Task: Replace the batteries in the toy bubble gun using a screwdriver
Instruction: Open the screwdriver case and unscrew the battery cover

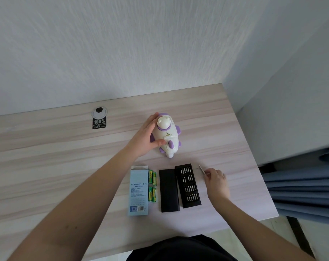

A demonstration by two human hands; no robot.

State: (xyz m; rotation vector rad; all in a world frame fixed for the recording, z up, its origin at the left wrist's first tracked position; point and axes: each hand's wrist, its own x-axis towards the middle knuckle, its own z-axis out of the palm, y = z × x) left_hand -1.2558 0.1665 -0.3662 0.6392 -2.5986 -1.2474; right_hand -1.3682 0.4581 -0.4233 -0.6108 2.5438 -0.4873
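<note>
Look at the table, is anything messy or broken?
Nothing looks broken or spilled. The toy lies on its side, but the left hand holds it that way on purpose. The batteries, box and bit tray lie neatly in a row. The right hand pinches the screwdriver.

Single head-worn wide-angle view, looking forward and steeply down, close above the worktop, wall beyond

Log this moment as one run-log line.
left hand: holds bubble gun | right hand: pinches screwdriver | batteries: on desk
</note>
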